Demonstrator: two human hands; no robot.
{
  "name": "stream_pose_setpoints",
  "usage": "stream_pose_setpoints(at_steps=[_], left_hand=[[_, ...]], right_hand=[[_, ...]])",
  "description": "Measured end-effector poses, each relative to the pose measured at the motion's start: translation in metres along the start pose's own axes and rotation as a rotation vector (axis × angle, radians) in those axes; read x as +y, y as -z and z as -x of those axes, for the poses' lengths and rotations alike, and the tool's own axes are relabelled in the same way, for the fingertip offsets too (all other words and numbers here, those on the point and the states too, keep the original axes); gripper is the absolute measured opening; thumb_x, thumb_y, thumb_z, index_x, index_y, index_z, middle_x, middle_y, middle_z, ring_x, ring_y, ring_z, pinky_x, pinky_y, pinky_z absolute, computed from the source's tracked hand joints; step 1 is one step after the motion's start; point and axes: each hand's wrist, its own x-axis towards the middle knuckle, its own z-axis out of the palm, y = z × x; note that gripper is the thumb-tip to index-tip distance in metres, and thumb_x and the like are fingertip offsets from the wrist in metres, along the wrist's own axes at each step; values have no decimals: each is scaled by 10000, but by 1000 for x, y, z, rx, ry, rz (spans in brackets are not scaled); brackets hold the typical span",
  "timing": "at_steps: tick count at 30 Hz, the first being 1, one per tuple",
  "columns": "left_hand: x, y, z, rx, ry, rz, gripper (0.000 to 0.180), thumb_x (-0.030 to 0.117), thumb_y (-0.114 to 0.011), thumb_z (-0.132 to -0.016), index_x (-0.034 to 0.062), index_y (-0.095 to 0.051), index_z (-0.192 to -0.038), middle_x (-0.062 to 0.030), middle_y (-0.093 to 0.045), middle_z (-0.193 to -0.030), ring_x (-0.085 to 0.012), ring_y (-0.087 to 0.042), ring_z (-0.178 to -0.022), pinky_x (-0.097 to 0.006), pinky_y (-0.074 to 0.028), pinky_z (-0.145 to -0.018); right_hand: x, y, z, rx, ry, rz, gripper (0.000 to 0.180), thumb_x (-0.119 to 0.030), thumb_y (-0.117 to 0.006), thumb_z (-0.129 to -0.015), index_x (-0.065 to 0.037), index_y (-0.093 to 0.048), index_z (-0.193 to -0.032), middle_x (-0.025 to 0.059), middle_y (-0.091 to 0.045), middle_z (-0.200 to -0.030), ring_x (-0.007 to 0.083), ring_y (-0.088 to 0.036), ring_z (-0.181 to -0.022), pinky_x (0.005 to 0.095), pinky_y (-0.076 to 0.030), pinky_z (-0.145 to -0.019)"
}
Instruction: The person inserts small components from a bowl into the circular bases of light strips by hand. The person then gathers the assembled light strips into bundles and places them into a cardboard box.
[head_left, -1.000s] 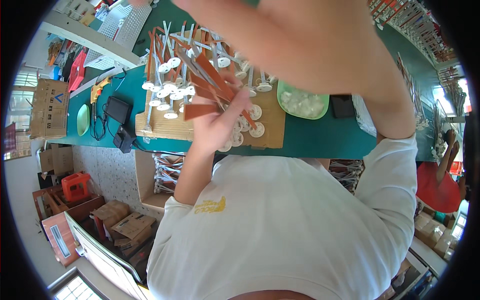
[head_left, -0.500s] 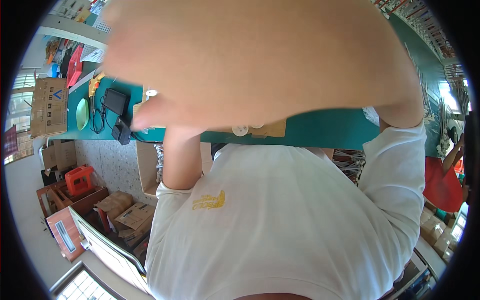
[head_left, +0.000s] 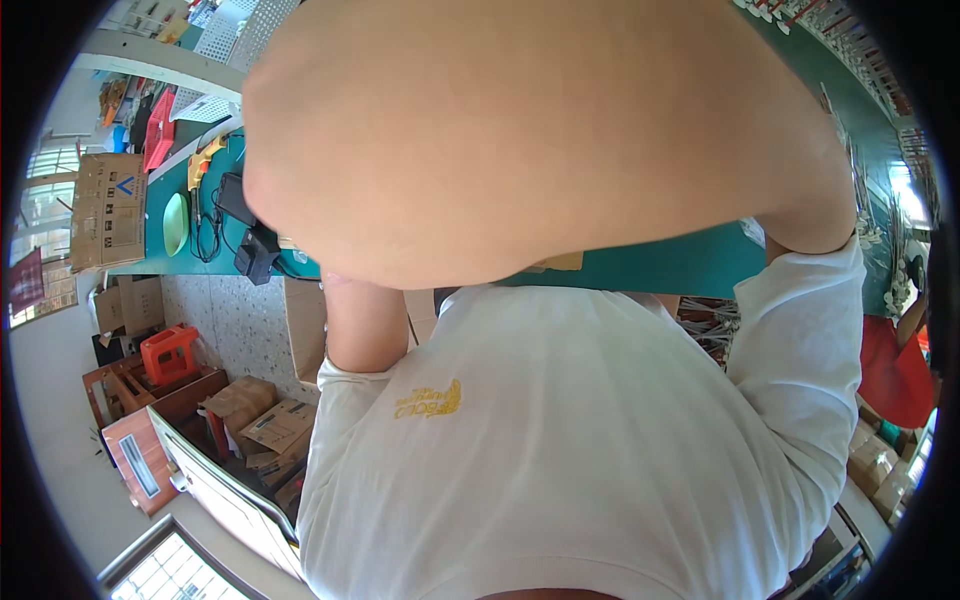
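My right hand [head_left: 330,190] and forearm fill the upper middle of the view, very close to the camera. Its fingers are hidden, so neither its grip nor anything in it shows. My left forearm [head_left: 366,325] rises from the sleeve and passes behind the right one, which hides my left hand. Beneath the right forearm a strip of brown cardboard [head_left: 568,262] shows on the green tabletop [head_left: 660,265]. Just left of the right hand lie a black power adapter [head_left: 257,252] and a black box [head_left: 235,198].
Farther left on the table are a pale green bowl [head_left: 176,225], a yellow-handled tool [head_left: 205,160] with a black cable, and a cardboard box [head_left: 108,210]. An orange-red plastic container [head_left: 170,354] stands below at left. At right is a red seat [head_left: 893,375].
My right hand and forearm have come lower, and the fingertips at the left have gone from sight. White discs on the cardboard are now covered. The whole view has shifted slightly.
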Motion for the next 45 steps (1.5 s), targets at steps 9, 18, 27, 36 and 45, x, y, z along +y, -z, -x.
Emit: stream_pose_setpoints(at_steps=[9, 18, 27, 36, 45], left_hand=[[5, 3, -10, 30, 2, 47, 111, 100, -630, -906, 5, -633, -962, -76, -638, -895, -146, -617, -733, -285, -502, -663], [22, -16, -13, 35, 1, 93, 110, 108, -606, -925, 9, -640, -955, -76, -640, -879, -149, -616, -743, -295, -500, -672], [39, -29, -17, 47, -17, 140, 123, 116, -581, -944, 12, -647, -949, -75, -642, -862, -153, -615, -754, -304, -499, -681], [80, -45, -62, -92, 12, 312, 448, 285, -361, -1060, 5, -646, -857, 37, -253, -483, -58, -190, -414, -227, -340, -477], [99, -61, -91, -523, -417, 271, 463, 83, -633, -867, 44, -455, -1293, -73, -449, -1012, -129, -497, -823, -294, -463, -784]], right_hand=[[4, 1, 12, 105, -70, -80, 245, -228, -747, -679, -92, -580, -795, 27, -617, -772, 197, -554, -769, 329, -417, -764], [10, 5, 29, 228, -153, -148, 276, -191, -754, -678, -70, -595, -869, 40, -624, -814, 207, -571, -806, 332, -428, -791], [12, 16, 43, 351, -213, -208, 322, -153, -761, -676, -48, -611, -942, 52, -630, -857, 217, -588, -843, 335, -439, -817], [-2, 11, 49, 416, -263, -347, 438, -133, -790, -656, -31, -617, -1045, 74, -634, -941, 237, -606, -911, 338, -455, -864], [-35, -16, 36, 440, -981, -636, 248, -74, -739, -736, -43, -642, -962, 122, -660, -1033, 185, -614, -987, 356, -479, -798]])
